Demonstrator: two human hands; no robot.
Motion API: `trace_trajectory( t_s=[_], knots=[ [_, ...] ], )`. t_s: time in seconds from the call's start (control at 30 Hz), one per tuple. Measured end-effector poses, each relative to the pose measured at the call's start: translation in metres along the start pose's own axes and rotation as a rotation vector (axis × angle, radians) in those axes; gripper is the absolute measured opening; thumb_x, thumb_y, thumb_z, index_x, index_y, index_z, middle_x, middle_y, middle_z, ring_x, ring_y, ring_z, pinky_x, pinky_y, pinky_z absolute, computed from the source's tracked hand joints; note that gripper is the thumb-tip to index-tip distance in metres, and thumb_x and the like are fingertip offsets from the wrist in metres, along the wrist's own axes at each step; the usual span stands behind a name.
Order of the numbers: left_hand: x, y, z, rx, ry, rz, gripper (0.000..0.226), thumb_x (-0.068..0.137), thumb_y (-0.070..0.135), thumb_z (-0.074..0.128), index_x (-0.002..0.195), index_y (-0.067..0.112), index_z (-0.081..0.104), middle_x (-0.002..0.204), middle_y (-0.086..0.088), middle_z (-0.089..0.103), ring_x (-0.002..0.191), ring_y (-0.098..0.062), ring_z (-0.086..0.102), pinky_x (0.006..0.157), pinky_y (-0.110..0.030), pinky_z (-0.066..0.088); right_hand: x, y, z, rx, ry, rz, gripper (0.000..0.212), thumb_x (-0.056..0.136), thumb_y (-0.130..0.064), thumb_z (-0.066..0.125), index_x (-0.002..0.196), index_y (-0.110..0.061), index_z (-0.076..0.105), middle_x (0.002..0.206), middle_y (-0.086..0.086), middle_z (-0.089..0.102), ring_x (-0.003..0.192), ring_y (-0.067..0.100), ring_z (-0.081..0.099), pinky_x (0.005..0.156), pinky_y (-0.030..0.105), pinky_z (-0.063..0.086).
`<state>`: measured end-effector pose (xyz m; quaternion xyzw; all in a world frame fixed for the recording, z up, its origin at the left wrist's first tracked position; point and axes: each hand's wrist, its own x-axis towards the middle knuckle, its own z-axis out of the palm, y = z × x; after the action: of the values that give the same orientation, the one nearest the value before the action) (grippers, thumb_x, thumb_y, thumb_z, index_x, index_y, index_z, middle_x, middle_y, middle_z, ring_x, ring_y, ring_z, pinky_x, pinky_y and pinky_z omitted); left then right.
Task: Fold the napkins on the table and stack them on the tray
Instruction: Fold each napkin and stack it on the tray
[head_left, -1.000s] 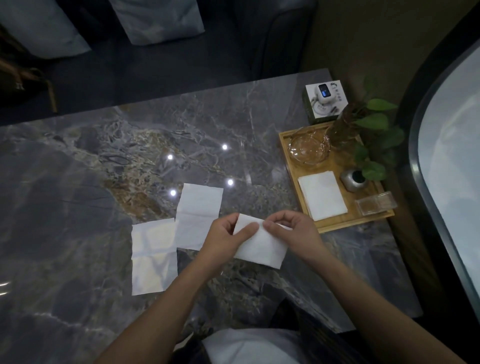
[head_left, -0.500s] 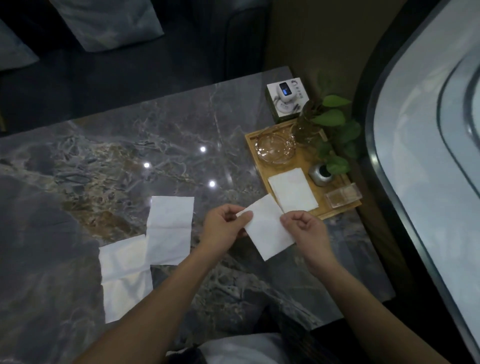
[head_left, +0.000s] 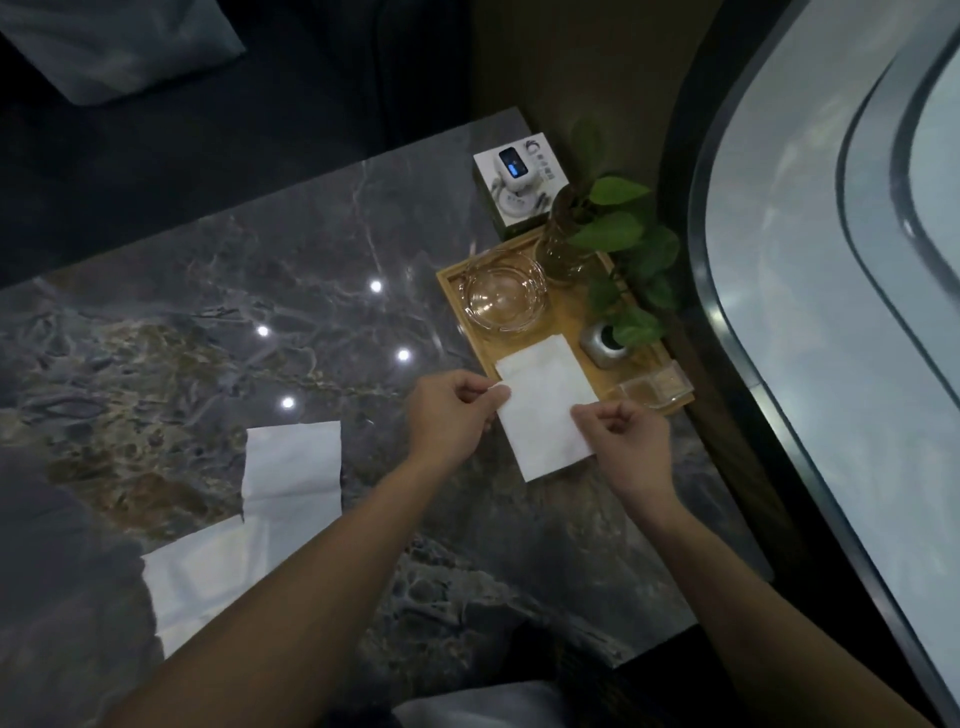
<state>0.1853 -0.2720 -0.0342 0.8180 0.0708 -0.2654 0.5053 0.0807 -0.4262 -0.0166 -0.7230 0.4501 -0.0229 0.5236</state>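
Person, head-camera view: two bare forearms, no sleeves visible to the frame edge; left hand (head_left: 449, 415) and right hand (head_left: 626, 441) bare, no rings, watch or gloves visible; pale grey-white garment (head_left: 478, 704) at the lower frame edge between the forearms; dark clothing beside it, detail indistinct.

Dim room. Dark marble table (head_left: 218, 322), glossy, four ceiling-light reflections near centre. Dark floor (head_left: 270, 119) beyond far edge. Grey cushion (head_left: 119, 47) top left. Olive wall (head_left: 571, 57) behind far right corner. Curved pale panel (head_left: 841, 291) along right.
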Motion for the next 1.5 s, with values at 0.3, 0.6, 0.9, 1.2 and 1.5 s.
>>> trace_trajectory(
  t_s=[0.3, 0.6, 0.9, 1.2, 1.5],
  knots=[
    [0.028, 0.000, 0.014, 0.180, 0.035, 0.110, 0.012, 0.078, 0.031, 0.083, 0.081, 0.021, 0.077, 0.073, 0.009, 0.072, 0.068, -0.007, 0.068, 0.066, -0.031, 0.060, 0.033, -0.007, 0.009, -0.309, 0.056, -0.118, 0.019, 0.089, -0.027, 0.068, 0.095, -0.010, 0.073, 0.072, -0.009, 0.063, 0.063, -0.002, 0.056, 0.051, 0.010, 0.037],
    [0.035, 0.008, 0.019, 0.224, 0.031, 0.169, 0.012, 0.081, 0.033, 0.080, 0.082, 0.021, 0.077, 0.074, 0.011, 0.071, 0.068, 0.000, 0.065, 0.062, -0.017, 0.051, 0.039, -0.002, 0.016, -0.400, 0.107, -0.156, 0.021, 0.090, -0.027, 0.067, 0.097, -0.009, 0.073, 0.075, -0.006, 0.063, 0.058, -0.004, 0.051, 0.052, 0.008, 0.035],
    [0.039, 0.007, 0.022, 0.231, 0.038, 0.180, 0.010, 0.080, 0.032, 0.080, 0.079, 0.022, 0.077, 0.070, 0.009, 0.069, 0.065, -0.004, 0.064, 0.063, -0.023, 0.054, 0.042, 0.003, 0.023, -0.424, 0.119, -0.204, 0.017, 0.093, -0.020, 0.062, 0.099, -0.006, 0.070, 0.083, 0.005, 0.071, 0.066, 0.012, 0.058, 0.057, 0.017, 0.038],
    [0.037, 0.008, 0.024, 0.217, 0.078, 0.155, 0.016, 0.074, 0.026, 0.085, 0.077, 0.018, 0.072, 0.068, 0.007, 0.066, 0.060, -0.004, 0.059, 0.058, -0.020, 0.051, 0.036, 0.005, 0.021, -0.441, 0.084, -0.214, 0.021, 0.094, -0.021, 0.060, 0.108, -0.006, 0.063, 0.104, 0.011, 0.065, 0.085, 0.014, 0.054, 0.071, 0.023, 0.039],
    [0.016, 0.002, 0.009, 0.198, 0.096, 0.177, 0.017, 0.076, 0.026, 0.083, 0.074, 0.017, 0.070, 0.069, 0.005, 0.067, 0.061, -0.007, 0.060, 0.060, -0.026, 0.054, 0.016, 0.002, 0.017, -0.594, 0.078, -0.325, 0.025, 0.093, -0.024, 0.060, 0.115, -0.011, 0.060, 0.119, 0.010, 0.057, 0.099, 0.029, 0.062, 0.076, 0.036, 0.050]
  ],
)
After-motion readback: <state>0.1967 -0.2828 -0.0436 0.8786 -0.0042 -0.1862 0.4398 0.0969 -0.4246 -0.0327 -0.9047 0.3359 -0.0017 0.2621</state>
